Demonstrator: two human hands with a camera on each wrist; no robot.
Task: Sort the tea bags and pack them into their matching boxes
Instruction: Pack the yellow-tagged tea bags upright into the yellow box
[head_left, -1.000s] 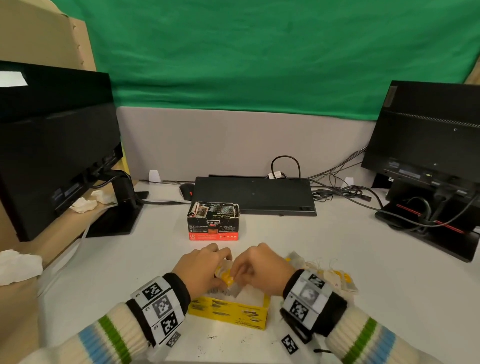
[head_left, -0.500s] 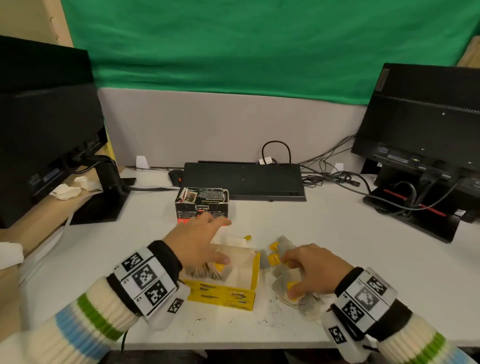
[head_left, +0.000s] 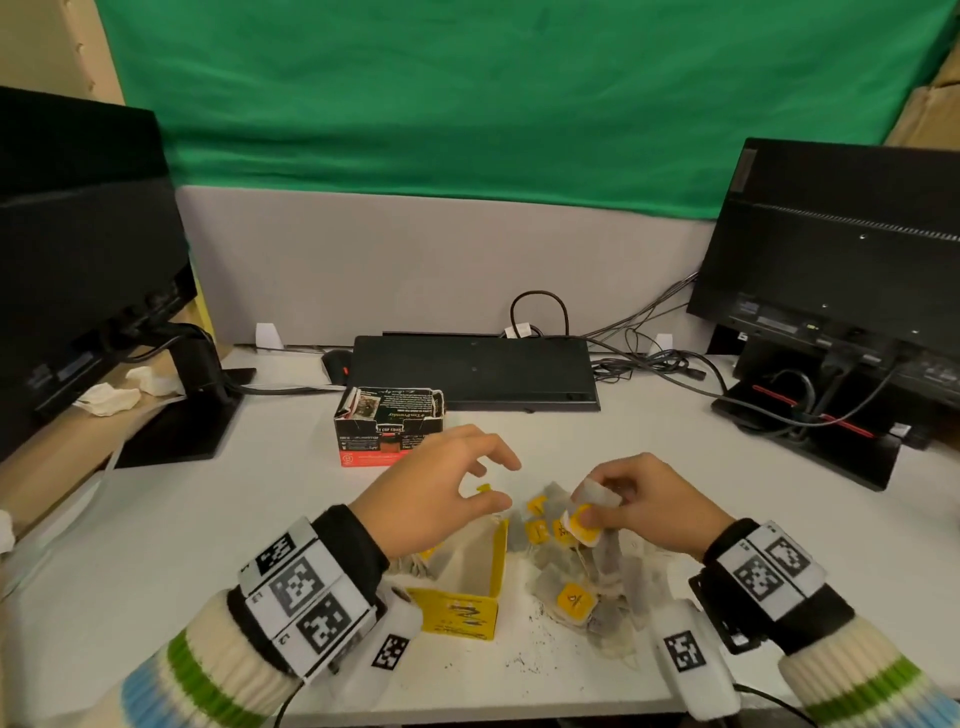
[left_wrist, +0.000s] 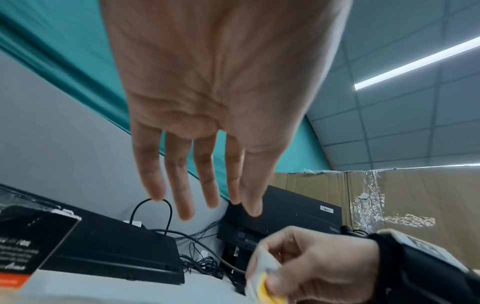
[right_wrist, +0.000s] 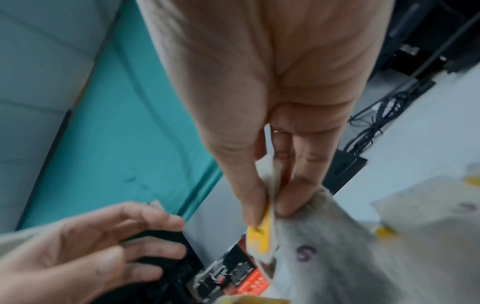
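Note:
An open yellow tea box (head_left: 467, 605) stands near the table's front edge with several tea bags inside. A pile of grey tea bags with yellow tags (head_left: 576, 571) lies just right of it. My right hand (head_left: 597, 512) pinches a yellow-tagged tea bag (head_left: 584, 522) between thumb and fingers, lifted above the pile; in the right wrist view the tea bag (right_wrist: 262, 234) hangs from my fingertips. My left hand (head_left: 491, 480) hovers over the yellow box, fingers relaxed and empty (left_wrist: 207, 203). A black and red tea box (head_left: 389, 434) stands open behind the hands.
A black keyboard (head_left: 472, 371) lies behind the black box, with a mouse (head_left: 337, 361) at its left. Monitors stand at the left (head_left: 88, 270) and right (head_left: 841, 270), cables trailing by the right one. Tea dust specks the table (head_left: 530, 660) near the front edge.
My right hand has lifted a yellow-tagged tea bag off the pile. My left hand has risen out of the yellow box and opened above it.

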